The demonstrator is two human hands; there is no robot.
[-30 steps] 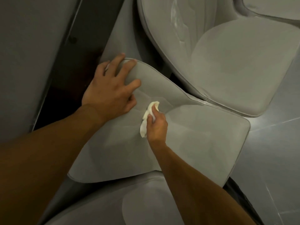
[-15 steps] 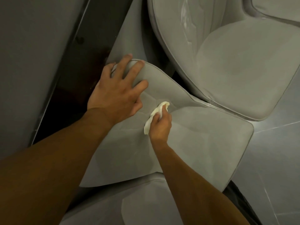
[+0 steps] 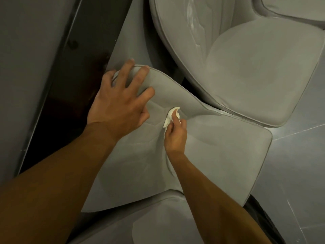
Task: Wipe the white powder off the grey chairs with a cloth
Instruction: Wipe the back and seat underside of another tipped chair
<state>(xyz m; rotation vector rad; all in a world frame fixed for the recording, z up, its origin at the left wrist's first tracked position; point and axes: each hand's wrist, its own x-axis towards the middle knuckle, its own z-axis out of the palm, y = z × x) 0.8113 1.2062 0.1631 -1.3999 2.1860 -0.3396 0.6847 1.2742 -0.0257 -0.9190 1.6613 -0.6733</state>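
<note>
Your left hand point(image 3: 121, 101) lies palm down, fingers spread wide and nearly straight, thumb angled toward your other hand; its forearm comes in from the lower left. Your right hand point(image 3: 175, 134) sits just beside it, fingers curled, pinching a cloth point(image 3: 168, 120) at the fingertips, its forearm reaching up from the bottom edge.

Seemingly four grey chairs point(image 3: 219, 155), one barely visible; one cloth point(image 3: 170, 115); two hands point(image 3: 117, 106) point(image 3: 175, 136).
</note>
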